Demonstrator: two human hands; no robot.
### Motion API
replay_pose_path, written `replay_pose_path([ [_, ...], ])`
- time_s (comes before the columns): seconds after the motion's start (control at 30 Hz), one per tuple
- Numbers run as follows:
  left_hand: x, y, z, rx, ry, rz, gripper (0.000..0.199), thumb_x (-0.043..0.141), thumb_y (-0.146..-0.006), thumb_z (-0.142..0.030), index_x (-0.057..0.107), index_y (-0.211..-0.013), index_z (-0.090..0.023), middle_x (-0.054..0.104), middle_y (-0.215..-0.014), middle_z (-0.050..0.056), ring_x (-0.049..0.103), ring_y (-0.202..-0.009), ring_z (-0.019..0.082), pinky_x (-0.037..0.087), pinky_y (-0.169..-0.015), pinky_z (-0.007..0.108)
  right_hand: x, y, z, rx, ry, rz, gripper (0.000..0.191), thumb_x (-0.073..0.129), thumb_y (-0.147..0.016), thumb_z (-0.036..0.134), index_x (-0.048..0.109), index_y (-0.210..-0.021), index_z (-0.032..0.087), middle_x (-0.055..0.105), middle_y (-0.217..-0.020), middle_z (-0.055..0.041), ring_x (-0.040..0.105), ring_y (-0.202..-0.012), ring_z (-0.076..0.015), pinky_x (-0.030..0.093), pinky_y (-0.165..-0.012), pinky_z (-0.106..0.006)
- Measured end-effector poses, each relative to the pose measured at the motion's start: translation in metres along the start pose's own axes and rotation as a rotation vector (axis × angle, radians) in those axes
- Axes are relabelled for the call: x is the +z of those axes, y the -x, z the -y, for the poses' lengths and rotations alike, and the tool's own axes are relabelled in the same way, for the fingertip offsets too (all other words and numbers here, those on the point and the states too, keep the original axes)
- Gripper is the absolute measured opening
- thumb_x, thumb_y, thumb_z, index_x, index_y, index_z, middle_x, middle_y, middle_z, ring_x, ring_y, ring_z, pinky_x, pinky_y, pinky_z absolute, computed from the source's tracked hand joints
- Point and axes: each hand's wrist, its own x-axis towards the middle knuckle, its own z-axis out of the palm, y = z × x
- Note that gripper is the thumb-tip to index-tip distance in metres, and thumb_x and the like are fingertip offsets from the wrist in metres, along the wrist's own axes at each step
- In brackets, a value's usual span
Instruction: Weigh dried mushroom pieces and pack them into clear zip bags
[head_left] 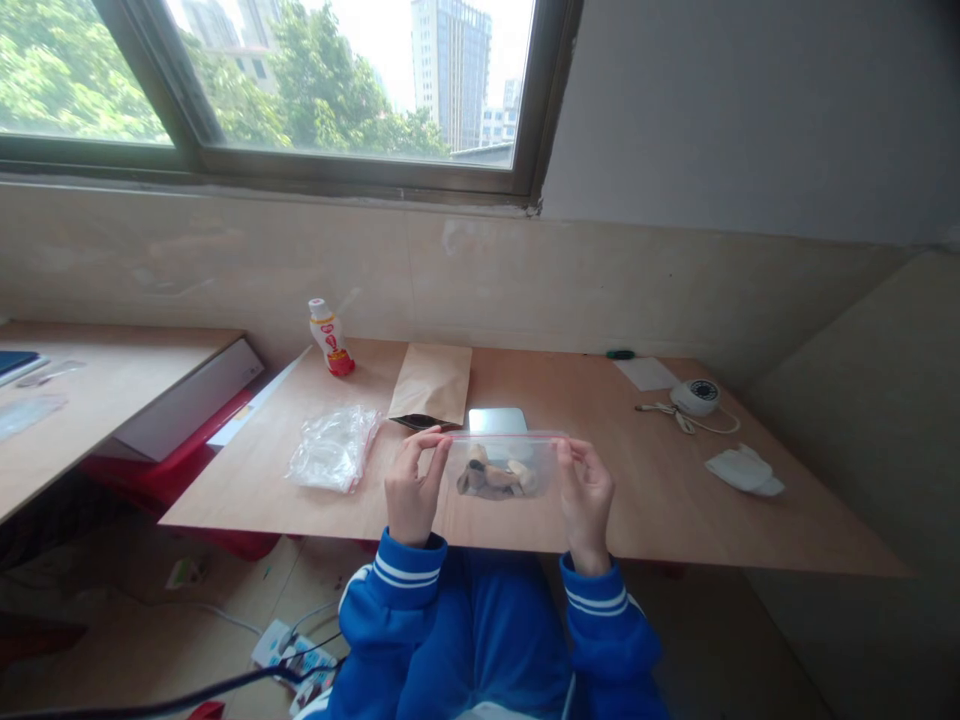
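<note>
Between my two hands a clear zip bag (551, 480) is stretched out above the table's front part. Its reddish zip strip runs along the top, and several brown and cream dried pieces (499, 478), whose kind I cannot make out, lie inside. My left hand (414, 485) pinches the bag's upper left corner. The upper right corner is pinched by my right hand (586, 492). Just behind the bag lies a pale, shiny flat slab (498, 422), partly hidden by it. A brown paper pouch (433, 385) rests beyond my left hand, its dark mouth facing me.
Left on the wooden table (660, 510) are crumpled clear plastic bags (334, 448) and a white-and-red bottle (331, 338). On the right are a dome camera (696, 397) with its cable, white paper (646, 374), a green-handled tool (621, 354) and a white cloth-like item (745, 471).
</note>
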Motion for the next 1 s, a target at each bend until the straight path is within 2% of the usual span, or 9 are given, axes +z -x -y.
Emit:
replay_pose_path([
  [0.1,0.003,0.0,-0.005,0.011,0.022,-0.019,0.012,0.059,-0.087,-0.031,0.065,-0.087,-0.021,0.072,-0.097,0.004,0.066,-0.1,0.019,0.051,-0.087,0.032,0.003,-0.003,-0.001,-0.032,0.056,0.044,0.028,0.055,-0.087,0.043,0.065,-0.091,0.017,0.069,-0.095,-0.009,0.063,-0.092,-0.0238,0.049,-0.083,-0.039],
  [0.23,0.01,-0.002,-0.011,0.062,0.1,0.037,0.011,0.056,-0.089,-0.028,0.063,-0.086,-0.021,0.071,-0.093,0.003,0.064,-0.105,0.02,0.049,-0.09,0.033,0.009,-0.007,0.006,-0.287,0.216,-0.023,0.04,0.053,-0.088,0.031,0.05,-0.127,0.019,0.058,-0.126,-0.0123,0.053,-0.117,-0.0255,0.041,-0.097,-0.044],
  [0.3,0.015,-0.003,-0.011,0.083,0.127,0.072,0.012,0.055,-0.089,-0.028,0.062,-0.085,-0.021,0.07,-0.093,0.003,0.064,-0.105,0.02,0.049,-0.09,0.033,0.013,-0.008,0.014,-0.432,0.302,0.086,0.04,0.05,-0.09,0.025,0.047,-0.13,0.023,0.058,-0.127,-0.0101,0.05,-0.12,-0.0244,0.037,-0.1,-0.044],
  [0.4,0.021,-0.004,-0.012,0.098,0.143,0.11,0.011,0.056,-0.089,-0.029,0.063,-0.086,-0.02,0.069,-0.091,0.003,0.065,-0.096,0.017,0.05,-0.085,0.029,0.023,-0.009,0.026,-0.57,0.356,0.351,0.025,0.053,-0.09,0.025,0.059,-0.115,0.025,0.065,-0.115,-0.0058,0.055,-0.113,-0.0231,0.036,-0.098,-0.041],
  [0.5,0.024,-0.004,-0.012,0.076,0.139,0.12,0.012,0.056,-0.088,-0.03,0.063,-0.086,-0.02,0.067,-0.087,0.003,0.064,-0.085,0.015,0.05,-0.078,0.027,0.031,-0.011,0.032,-0.591,0.336,0.426,0.005,0.06,-0.088,0.026,0.065,-0.09,0.024,0.071,-0.092,-0.0009,0.062,-0.095,-0.0203,0.037,-0.091,-0.038],
  [0.6,0.025,-0.003,-0.012,0.023,0.171,0.127,0.014,0.058,-0.087,-0.032,0.063,-0.083,-0.02,0.067,-0.082,0.002,0.064,-0.081,0.015,0.05,-0.076,0.027,0.033,-0.013,0.032,-0.595,0.318,0.4,0.007,0.063,-0.087,0.025,0.065,-0.08,0.023,0.07,-0.079,0.0013,0.062,-0.083,-0.0184,0.037,-0.085,-0.036],
  [0.83,0.027,0.003,-0.004,-0.168,0.405,0.178,0.019,0.061,-0.085,-0.035,0.066,-0.093,-0.019,0.07,-0.091,0.004,0.066,-0.086,0.016,0.053,-0.078,0.026,0.032,-0.009,0.031,-0.596,0.31,0.372,0.009,0.059,-0.089,0.024,0.063,-0.082,0.023,0.071,-0.082,0.0013,0.062,-0.081,-0.0178,0.037,-0.083,-0.036],
  [0.9,0.028,0.004,-0.004,-0.195,0.427,0.15,0.018,0.062,-0.084,-0.035,0.066,-0.09,-0.019,0.07,-0.088,0.004,0.066,-0.085,0.016,0.054,-0.077,0.026,0.033,-0.007,0.031,-0.57,0.321,0.389,0.005,0.06,-0.089,0.024,0.065,-0.089,0.024,0.071,-0.086,0.0008,0.062,-0.085,-0.0187,0.037,-0.085,-0.036],
  [1.0,0.029,0.005,-0.006,-0.212,0.437,0.15,0.018,0.063,-0.083,-0.035,0.066,-0.089,-0.019,0.07,-0.088,0.003,0.066,-0.085,0.016,0.054,-0.075,0.025,0.034,-0.005,0.032,-0.535,0.317,0.4,0.012,0.062,-0.087,0.025,0.064,-0.099,0.024,0.071,-0.088,0.0007,0.061,-0.088,-0.0197,0.038,-0.085,-0.036],
])
